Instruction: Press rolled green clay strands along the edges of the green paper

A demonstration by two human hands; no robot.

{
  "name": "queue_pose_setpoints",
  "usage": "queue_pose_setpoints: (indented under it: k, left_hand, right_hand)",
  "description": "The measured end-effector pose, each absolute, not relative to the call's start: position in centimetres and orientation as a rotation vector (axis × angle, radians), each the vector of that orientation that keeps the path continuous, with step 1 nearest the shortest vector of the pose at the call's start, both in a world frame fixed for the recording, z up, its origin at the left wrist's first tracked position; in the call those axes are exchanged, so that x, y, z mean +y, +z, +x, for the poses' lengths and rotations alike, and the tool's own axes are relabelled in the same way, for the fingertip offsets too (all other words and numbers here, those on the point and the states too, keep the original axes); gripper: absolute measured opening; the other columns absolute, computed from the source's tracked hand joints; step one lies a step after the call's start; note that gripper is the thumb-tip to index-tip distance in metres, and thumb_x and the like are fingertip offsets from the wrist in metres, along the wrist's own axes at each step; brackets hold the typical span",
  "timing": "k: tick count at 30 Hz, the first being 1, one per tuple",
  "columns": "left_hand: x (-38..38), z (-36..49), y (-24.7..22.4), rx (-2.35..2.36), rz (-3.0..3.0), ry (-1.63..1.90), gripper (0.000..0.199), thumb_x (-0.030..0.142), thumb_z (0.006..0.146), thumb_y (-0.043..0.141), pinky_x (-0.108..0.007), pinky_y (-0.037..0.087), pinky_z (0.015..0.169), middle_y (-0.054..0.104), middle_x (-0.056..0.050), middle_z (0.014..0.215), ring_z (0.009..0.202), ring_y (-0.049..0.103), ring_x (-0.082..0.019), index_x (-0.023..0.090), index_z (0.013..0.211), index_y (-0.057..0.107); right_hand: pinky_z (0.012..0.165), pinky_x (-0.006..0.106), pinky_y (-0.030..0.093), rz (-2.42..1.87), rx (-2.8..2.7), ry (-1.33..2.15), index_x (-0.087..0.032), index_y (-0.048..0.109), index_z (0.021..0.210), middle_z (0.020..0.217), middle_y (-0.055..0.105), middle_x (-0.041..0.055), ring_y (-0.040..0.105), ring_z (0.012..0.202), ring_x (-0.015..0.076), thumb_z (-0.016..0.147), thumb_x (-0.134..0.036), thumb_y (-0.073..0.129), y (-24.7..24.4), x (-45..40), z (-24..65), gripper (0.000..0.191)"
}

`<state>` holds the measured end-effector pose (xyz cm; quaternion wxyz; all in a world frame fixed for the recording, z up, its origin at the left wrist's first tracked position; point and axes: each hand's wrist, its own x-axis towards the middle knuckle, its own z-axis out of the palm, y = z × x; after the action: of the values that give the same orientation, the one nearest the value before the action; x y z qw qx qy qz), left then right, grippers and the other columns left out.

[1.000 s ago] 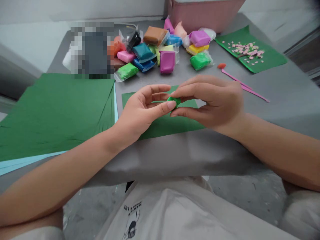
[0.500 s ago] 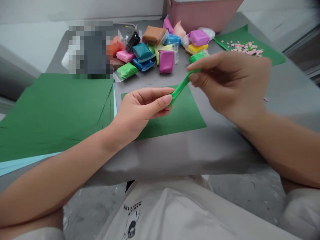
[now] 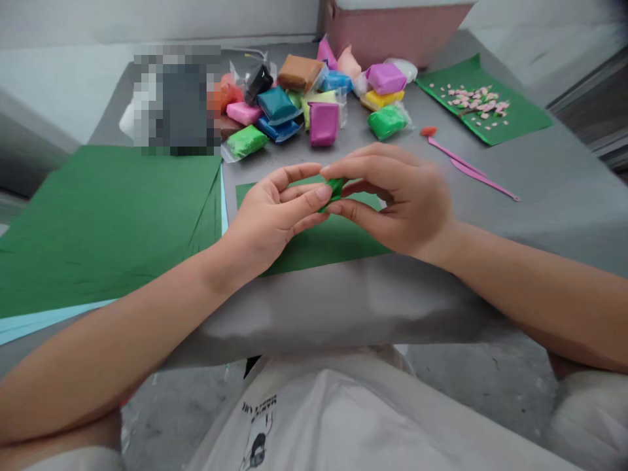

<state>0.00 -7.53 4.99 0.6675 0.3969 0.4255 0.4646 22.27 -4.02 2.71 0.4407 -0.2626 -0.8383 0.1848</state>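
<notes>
A small lump of green modelling clay [image 3: 334, 188] sits between the fingertips of both hands, partly hidden by them. My left hand [image 3: 282, 208] pinches it from the left with thumb and fingers. From the right, my right hand [image 3: 397, 196] closes its thumb and forefinger on the same lump. Both hands are held over a small green sheet [image 3: 314, 247] lying on the grey table.
Several bagged clay blocks, among them a magenta pack [image 3: 324, 123] and a green pack [image 3: 387, 122], lie behind my hands. Pink tools [image 3: 483, 178] and a green sheet with a blossom tree [image 3: 527, 118] are at right. Large green sheets [image 3: 112, 222] lie left; a pink bin [image 3: 392, 33] stands behind.
The green clay was stretched in a strip between my hands and is now a compact lump. My right hand has moved left and down to meet my left hand, uncovering the pink tools.
</notes>
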Motion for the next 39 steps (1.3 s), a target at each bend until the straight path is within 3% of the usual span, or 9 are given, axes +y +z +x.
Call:
queue_pose_setpoints:
  k: [3, 7, 11, 14, 18, 24, 30, 35, 39]
  left_hand:
    - [-7.4, 0.0, 4.9, 0.965, 0.920, 1.026, 0.049, 0.039, 0.082, 0.112, -0.031, 0.070, 0.097, 0.089, -0.004, 0.106, 0.112, 0.087, -0.024, 0.022, 0.115, 0.081]
    - [-7.7, 0.2, 4.9, 0.935, 0.985, 1.064, 0.052, 0.041, 0.068, 0.119, -0.026, 0.068, 0.088, 0.087, 0.000, 0.098, 0.101, 0.085, -0.019, 0.023, 0.104, 0.086]
    - [-8.1, 0.4, 5.4, 1.003, 0.976, 1.104, 0.029, 0.034, 0.084, 0.110, -0.025, 0.069, 0.081, 0.086, -0.001, 0.094, 0.092, 0.084, -0.017, 0.022, 0.100, 0.090]
    - [-8.2, 0.6, 5.8, 1.023, 0.925, 1.124, 0.005, 0.023, 0.102, 0.092, -0.026, 0.071, 0.086, 0.087, -0.001, 0.098, 0.096, 0.087, -0.017, 0.022, 0.105, 0.089]
    - [-8.2, 0.7, 6.1, 1.005, 0.826, 1.078, 0.017, 0.027, 0.109, 0.082, -0.036, 0.072, 0.106, 0.087, -0.001, 0.106, 0.126, 0.087, -0.026, 0.028, 0.126, 0.084]
    - [-8.2, 0.8, 6.1, 0.948, 0.800, 0.942, 0.011, 0.031, 0.112, 0.080, -0.034, 0.069, 0.110, 0.084, -0.004, 0.101, 0.116, 0.087, -0.022, 0.022, 0.116, 0.084]
    - [-8.4, 0.7, 5.9, 0.903, 0.841, 0.895, 0.022, 0.038, 0.106, 0.089, -0.038, 0.066, 0.121, 0.090, -0.006, 0.119, 0.136, 0.085, -0.029, 0.023, 0.121, 0.084]
    - [-8.3, 0.8, 6.3, 0.957, 0.781, 0.987, 0.021, 0.040, 0.115, 0.074, -0.043, 0.064, 0.127, 0.090, -0.005, 0.125, 0.145, 0.082, -0.030, 0.025, 0.129, 0.081]
    - [-8.2, 0.6, 7.2, 1.013, 0.733, 0.996, 0.022, 0.036, 0.116, 0.069, -0.048, 0.061, 0.132, 0.090, -0.009, 0.133, 0.148, 0.080, -0.031, 0.023, 0.130, 0.079]
  right_hand:
    - [0.089, 0.033, 0.073, -0.567, -2.104, 0.333, -0.031, 0.086, 0.120, 0.116, 0.088, 0.0015, 0.086, 0.101, 0.0186, 0.111, -0.023, 0.076, 3.5, -3.9, 22.6, 0.016]
    - [0.086, 0.034, 0.070, -0.681, -2.117, 0.296, -0.033, 0.088, 0.112, 0.102, 0.090, -0.0003, 0.085, 0.093, 0.0197, 0.113, -0.025, 0.076, 4.5, -4.2, 22.7, 0.014]
    - [0.079, 0.040, 0.069, -0.908, -2.002, 0.293, -0.033, 0.093, 0.112, 0.103, 0.092, 0.0009, 0.082, 0.082, 0.0231, 0.109, -0.035, 0.080, 5.2, -4.4, 22.9, 0.013]
    - [0.088, 0.039, 0.073, -0.975, -1.881, 0.404, -0.030, 0.092, 0.126, 0.121, 0.092, 0.0038, 0.086, 0.098, 0.0242, 0.109, -0.033, 0.078, 5.0, -3.7, 23.4, 0.023]
    - [0.121, 0.041, 0.069, -0.769, -1.955, 0.633, -0.035, 0.080, 0.152, 0.159, 0.080, 0.0027, 0.081, 0.139, 0.0270, 0.103, -0.041, 0.084, 4.1, -2.8, 23.6, 0.050]
    - [0.105, 0.044, 0.073, -0.611, -2.162, 0.460, -0.034, 0.088, 0.121, 0.118, 0.090, 0.0017, 0.088, 0.113, 0.0262, 0.110, -0.033, 0.074, 4.2, -3.8, 22.7, 0.018]
    - [0.100, 0.039, 0.072, -0.819, -2.162, 0.481, -0.037, 0.090, 0.115, 0.114, 0.092, 0.0029, 0.089, 0.109, 0.0257, 0.117, -0.045, 0.066, 5.2, -4.7, 23.1, 0.026]
    - [0.108, 0.047, 0.072, -0.678, -2.144, 0.483, -0.035, 0.081, 0.141, 0.140, 0.086, 0.0078, 0.082, 0.129, 0.0312, 0.106, -0.042, 0.078, 4.7, -4.2, 23.1, 0.036]
    - [0.093, 0.044, 0.071, -0.844, -1.895, 0.405, -0.034, 0.083, 0.120, 0.119, 0.086, 0.0052, 0.083, 0.103, 0.0274, 0.101, -0.042, 0.090, 4.4, -3.6, 23.0, 0.021]
